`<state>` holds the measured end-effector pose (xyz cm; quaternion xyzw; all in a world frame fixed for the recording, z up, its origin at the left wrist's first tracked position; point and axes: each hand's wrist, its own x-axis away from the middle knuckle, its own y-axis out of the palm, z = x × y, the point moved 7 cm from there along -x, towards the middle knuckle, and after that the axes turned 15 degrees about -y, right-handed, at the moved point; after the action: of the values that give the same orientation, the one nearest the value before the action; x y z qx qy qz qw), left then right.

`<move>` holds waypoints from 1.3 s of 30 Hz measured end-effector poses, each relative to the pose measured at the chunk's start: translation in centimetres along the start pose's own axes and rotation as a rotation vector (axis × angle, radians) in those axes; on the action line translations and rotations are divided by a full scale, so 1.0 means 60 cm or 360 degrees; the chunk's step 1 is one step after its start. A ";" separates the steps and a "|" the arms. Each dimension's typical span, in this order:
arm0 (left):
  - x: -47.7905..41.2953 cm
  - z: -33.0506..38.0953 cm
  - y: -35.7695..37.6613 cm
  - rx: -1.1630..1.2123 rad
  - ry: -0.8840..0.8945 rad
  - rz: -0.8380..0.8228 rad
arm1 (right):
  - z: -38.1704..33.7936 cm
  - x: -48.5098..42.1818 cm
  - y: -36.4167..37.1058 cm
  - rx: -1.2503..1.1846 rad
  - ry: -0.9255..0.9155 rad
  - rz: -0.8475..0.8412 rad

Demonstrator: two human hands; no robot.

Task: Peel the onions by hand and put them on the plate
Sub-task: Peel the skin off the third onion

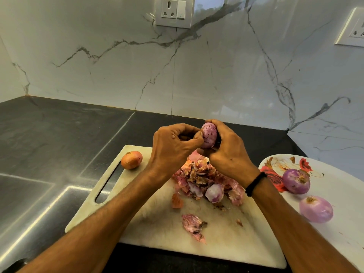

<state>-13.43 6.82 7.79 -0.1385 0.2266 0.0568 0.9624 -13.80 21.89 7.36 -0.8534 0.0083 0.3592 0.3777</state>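
My right hand (226, 152) grips a purple onion (209, 137) above the cutting board (157, 223). My left hand (175, 143) pinches at the onion's left side with curled fingers. A heap of peeled skins (206, 182) lies under my hands on the board, with loose scraps nearer me. One unpeeled brown onion (131, 159) sits at the board's far left corner. Two peeled purple onions (296, 181) (316, 209) lie on the white flowered plate (338, 194) at the right.
The board rests on a dark stone counter (59, 138). A marble-patterned wall (177, 71) with a socket (173, 11) rises behind. A second socket (352, 29) is at the far right.
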 end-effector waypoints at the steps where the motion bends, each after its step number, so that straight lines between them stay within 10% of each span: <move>1: -0.001 -0.001 -0.001 -0.0005 -0.0001 0.0005 | -0.001 0.000 0.000 -0.0013 0.0000 -0.0002; 17: -0.004 -0.011 -0.010 0.0162 -0.0245 0.0113 | 0.000 -0.001 -0.003 -0.0486 0.0133 0.0047; 39: -0.002 0.012 0.003 -0.0047 0.0230 0.0086 | 0.005 0.004 0.004 -0.1124 0.0271 0.0003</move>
<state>-13.24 7.19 8.42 -0.1503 0.2984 0.0760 0.9395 -13.90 21.98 6.93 -0.9581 -0.0842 0.2678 0.0574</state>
